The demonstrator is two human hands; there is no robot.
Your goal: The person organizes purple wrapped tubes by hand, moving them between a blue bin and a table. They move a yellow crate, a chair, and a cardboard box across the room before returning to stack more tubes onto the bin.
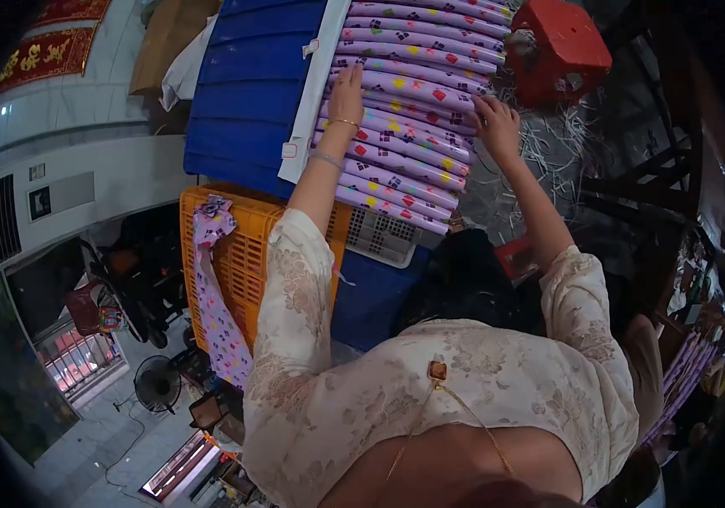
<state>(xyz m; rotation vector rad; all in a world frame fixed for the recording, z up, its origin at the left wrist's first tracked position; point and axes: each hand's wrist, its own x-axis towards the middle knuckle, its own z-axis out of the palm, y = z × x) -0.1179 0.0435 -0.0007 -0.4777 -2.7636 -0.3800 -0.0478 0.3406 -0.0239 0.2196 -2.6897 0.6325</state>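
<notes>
A row of glossy purple tubes point(405, 144) with a colourful printed pattern lies side by side in front of me. Near their left ends, my left hand point(347, 100) rests on them with fingers stretched out. My right hand point(496, 125) is at the tubes' right ends, its fingers bent and apart, touching or nearly touching them. Neither hand visibly holds anything. Along the left ends runs a white strip point(316, 85) with small tags, lying against a blue ribbed plastic surface point(244, 93).
An orange crate point(244, 288) with a purple patterned cloth strip point(217, 296) over its side stands at left. A grey basket point(383, 240) sits below the tubes. A red stool point(561, 51) and scattered white strips point(553, 148) are at right. A fan point(157, 383) stands lower left.
</notes>
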